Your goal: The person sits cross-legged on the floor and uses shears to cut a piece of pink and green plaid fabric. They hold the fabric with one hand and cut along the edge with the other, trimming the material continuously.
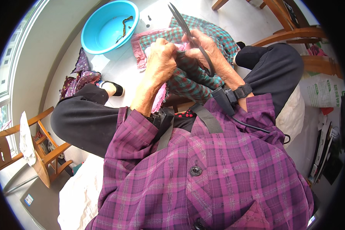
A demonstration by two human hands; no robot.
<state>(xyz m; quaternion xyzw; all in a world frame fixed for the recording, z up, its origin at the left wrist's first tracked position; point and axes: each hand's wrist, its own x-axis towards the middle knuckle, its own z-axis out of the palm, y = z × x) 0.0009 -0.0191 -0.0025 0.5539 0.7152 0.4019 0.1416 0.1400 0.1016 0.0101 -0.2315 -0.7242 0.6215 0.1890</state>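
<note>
Checked teal-and-red cloth (189, 86) with a pink layer lies across the space between my knees. My left hand (162, 56) pinches a bunched edge of pink fabric. Close beside it, my right hand (205, 50) grips the same bunched part, where a small dark piece of material (180, 54) shows between the fingertips. A pair of black-handled scissors (181, 21) hangs on my right hand, its handle loops against the palm and wrist side and its blades pointing up and left. The exact hold of the fingertips is partly hidden.
A blue plastic basin (103, 31) with a dark strip inside stands ahead on the left. Two small dark pieces lie on the floor beside it. Patterned purple cloth scraps (82, 80) lie near my left foot. Wooden chairs (293, 34) stand on both sides.
</note>
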